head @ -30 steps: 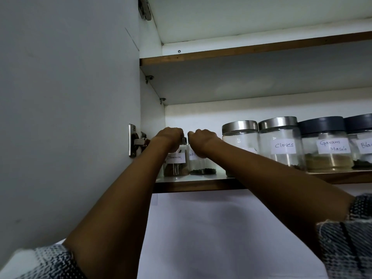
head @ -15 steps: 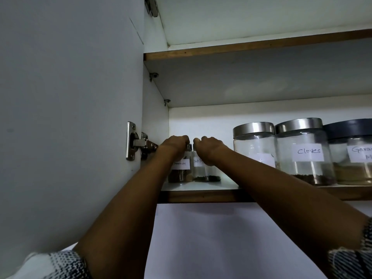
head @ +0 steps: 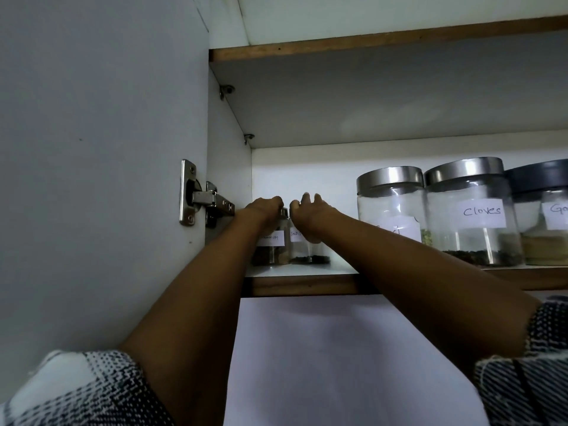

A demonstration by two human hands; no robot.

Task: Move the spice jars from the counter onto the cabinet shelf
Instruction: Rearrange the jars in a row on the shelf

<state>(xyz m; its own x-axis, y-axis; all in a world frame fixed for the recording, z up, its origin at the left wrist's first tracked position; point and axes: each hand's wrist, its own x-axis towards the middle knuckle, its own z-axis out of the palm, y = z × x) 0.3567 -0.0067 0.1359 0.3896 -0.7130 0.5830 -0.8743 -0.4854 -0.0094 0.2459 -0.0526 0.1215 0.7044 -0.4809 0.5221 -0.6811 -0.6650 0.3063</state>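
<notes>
Glass is what I'm watching through the head camera: two small spice jars stand upright at the left end of the cabinet shelf (head: 301, 284), just to the right of the door hinge (head: 203, 198). The cinnamon jar (head: 270, 249) is the one nearer the hinge, and the black pepper jar (head: 307, 249) sits touching or almost touching its right side; I can't tell which.

My left hand (head: 265, 206) is on top of the cinnamon jar, fingers curled down over its cap, so I read it as gripping the lid. My right hand (head: 309, 210) sits over the pepper jar with its fingers lifted and spread, holding nothing that I can see, though its palm hides the jar's top.

What the next move turns on, as I judge it: both jars lie straight below my hands, long axes vertical, bases on the shelf. So each hand only has to come up and back toward me. The left hand is the one with a grip to let go.

Right of the pepper jar, well apart from the hinge, stand larger jars: a steel-lidded jar (head: 392, 216), the cloves jar (head: 473, 216), and a dark-lidded jar (head: 544, 216) at the frame's edge.
</notes>
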